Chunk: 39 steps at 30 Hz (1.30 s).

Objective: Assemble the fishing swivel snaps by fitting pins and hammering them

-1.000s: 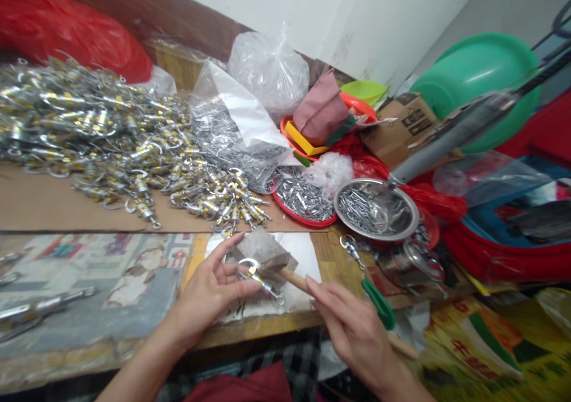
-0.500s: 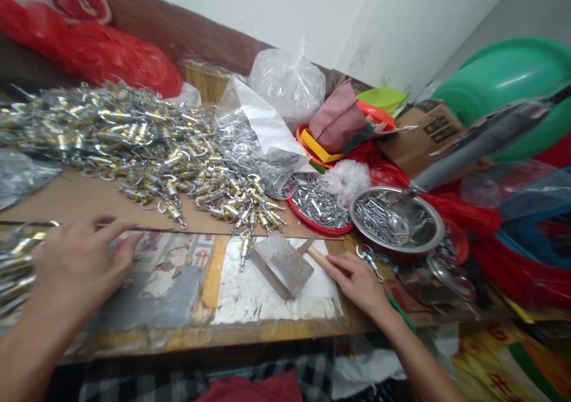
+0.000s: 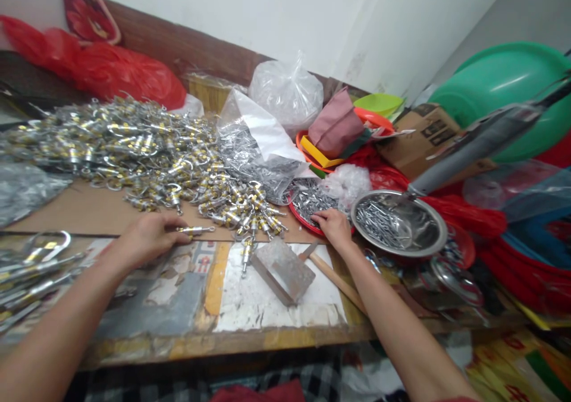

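Note:
My left hand (image 3: 149, 239) pinches a silver-and-yellow metal hook piece (image 3: 196, 230) at the cardboard's front edge. At the red tray (image 3: 304, 219) of small metal parts (image 3: 312, 197), my right hand (image 3: 332, 226) reaches in with its fingers together; what they grip, if anything, is too small to tell. A metal block (image 3: 285, 274) lies on white paper (image 3: 236, 307), with another hook piece (image 3: 245, 256) beside its upper left corner. The hammer (image 3: 336, 277) rests to the block's right, its handle partly under my right forearm.
Many hook pieces (image 3: 134, 140) are heaped behind my left hand, and longer ones (image 3: 35, 271) lie at left. A steel bowl (image 3: 426, 226) of pins stands right of the tray. Plastic bags (image 3: 285, 90) and a cardboard box (image 3: 419, 137) are behind.
My right hand has let go of the hammer handle and moved up to the red tray. My left hand has moved right and now holds a hook piece. The view has shifted slightly.

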Motion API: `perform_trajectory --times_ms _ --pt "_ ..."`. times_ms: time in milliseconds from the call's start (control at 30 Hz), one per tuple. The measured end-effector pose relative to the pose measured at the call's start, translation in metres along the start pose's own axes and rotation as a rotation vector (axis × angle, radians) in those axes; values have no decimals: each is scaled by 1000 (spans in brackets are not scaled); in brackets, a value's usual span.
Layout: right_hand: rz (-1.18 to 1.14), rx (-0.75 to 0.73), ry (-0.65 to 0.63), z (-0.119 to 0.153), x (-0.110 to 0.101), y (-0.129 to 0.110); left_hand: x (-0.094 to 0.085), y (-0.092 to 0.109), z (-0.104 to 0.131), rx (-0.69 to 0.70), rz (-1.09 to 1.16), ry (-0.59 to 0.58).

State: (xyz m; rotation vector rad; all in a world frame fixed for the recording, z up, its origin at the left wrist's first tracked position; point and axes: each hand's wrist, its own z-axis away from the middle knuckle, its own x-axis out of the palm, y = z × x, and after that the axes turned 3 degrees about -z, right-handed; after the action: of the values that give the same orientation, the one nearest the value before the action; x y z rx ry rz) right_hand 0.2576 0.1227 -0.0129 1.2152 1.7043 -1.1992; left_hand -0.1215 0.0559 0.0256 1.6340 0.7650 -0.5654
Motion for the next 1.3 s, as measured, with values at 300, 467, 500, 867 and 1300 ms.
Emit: perform_trajectory --times_ms 300,467,500,867,1300 --pt "19 52 51 7 -14 11 33 75 42 243 269 -288" --pt "16 43 -2 11 -16 8 74 90 62 306 351 -311" --pt "11 37 -16 11 -15 5 78 90 64 313 344 -295" --pt "-94 108 53 8 -17 -9 84 88 65 342 369 -215" --pt "-868 -38 -36 81 -51 -97 85 89 66 274 393 -153"
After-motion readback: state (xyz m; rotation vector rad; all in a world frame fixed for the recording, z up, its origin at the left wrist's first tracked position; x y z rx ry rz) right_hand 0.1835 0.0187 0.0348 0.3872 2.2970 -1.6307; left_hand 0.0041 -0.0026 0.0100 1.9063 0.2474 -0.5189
